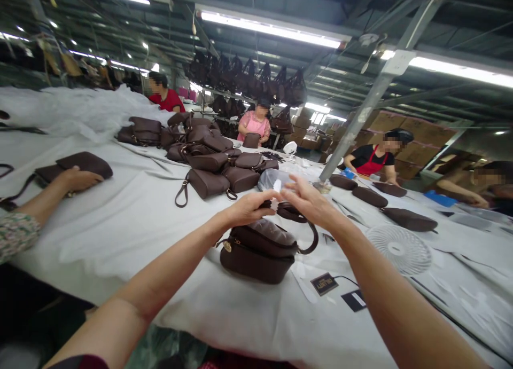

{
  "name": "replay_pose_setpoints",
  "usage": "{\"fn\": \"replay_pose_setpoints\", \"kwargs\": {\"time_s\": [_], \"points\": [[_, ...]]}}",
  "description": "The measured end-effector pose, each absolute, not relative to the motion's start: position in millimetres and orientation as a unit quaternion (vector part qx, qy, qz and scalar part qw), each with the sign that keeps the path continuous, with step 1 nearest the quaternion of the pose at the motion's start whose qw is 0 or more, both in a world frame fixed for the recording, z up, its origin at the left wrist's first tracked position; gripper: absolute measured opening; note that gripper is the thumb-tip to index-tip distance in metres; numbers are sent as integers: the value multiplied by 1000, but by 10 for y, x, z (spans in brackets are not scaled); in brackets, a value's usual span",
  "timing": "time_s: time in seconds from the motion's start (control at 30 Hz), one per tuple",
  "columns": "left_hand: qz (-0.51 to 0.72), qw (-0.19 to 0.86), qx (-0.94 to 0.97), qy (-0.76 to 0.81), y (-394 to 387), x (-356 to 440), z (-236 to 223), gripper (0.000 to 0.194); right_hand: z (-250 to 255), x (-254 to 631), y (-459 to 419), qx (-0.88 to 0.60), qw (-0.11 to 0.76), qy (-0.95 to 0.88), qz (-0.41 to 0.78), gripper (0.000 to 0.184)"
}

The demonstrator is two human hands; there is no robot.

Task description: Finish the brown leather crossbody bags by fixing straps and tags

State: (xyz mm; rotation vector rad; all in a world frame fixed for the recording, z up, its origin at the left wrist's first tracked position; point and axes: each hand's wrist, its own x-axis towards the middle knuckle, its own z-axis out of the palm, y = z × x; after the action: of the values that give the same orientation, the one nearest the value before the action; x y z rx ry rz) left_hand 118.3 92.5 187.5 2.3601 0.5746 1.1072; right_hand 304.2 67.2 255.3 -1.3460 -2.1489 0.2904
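A dark brown handbag [258,257] stands on the white-covered table in front of me, with a small gold charm [227,246] at its left side. Just above it, my left hand [252,206] is closed on a folded brown strap [292,212]. My right hand [306,198] is at the strap's other side, fingers bent over it; their exact hold is partly hidden. A small white piece [274,205] shows on the strap between the hands. Behind the fingers lies a clear plastic bag [272,179]. Two black tags, one with gold lettering [324,284], lie right of the handbag.
Beyond my hands is a heap of brown bags [208,150]. A co-worker's hand [82,180] rests on a brown bag at left. A white fan [398,250] and a slanted metal post [356,120] are at right. Other people work around the table [132,230].
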Motion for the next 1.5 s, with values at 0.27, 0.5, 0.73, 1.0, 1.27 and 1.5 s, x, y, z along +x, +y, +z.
{"fn": "replay_pose_setpoints", "kwargs": {"time_s": [0.27, 0.5, 0.73, 1.0, 1.27, 1.5], "points": [[442, 298, 807, 255, 762, 945, 2064, 27, 2505, 3147, 461, -490, 107, -862, 67, 11], [432, 11, 857, 280, -42, 1067, 1668, 14, 2424, 3141, 546, -468, 136, -797, 357, 20], [309, -34, 832, 459, 77, 1555, 1427, 56, 2465, 3098, 594, -448, 143, -769, 433, 34], [298, -87, 850, 425, 187, 1483, 1415, 16, 2286, 3200, 608, -444, 158, -690, 549, 39], [356, -196, 859, 310, 60, 1418, 1157, 24, 2220, 3128, 528, -402, 124, -689, 590, 31], [361, -180, 883, 241, 19, 1369, 1155, 26, 1976, 3094, 597, -387, 35, -847, 363, 20]]}}
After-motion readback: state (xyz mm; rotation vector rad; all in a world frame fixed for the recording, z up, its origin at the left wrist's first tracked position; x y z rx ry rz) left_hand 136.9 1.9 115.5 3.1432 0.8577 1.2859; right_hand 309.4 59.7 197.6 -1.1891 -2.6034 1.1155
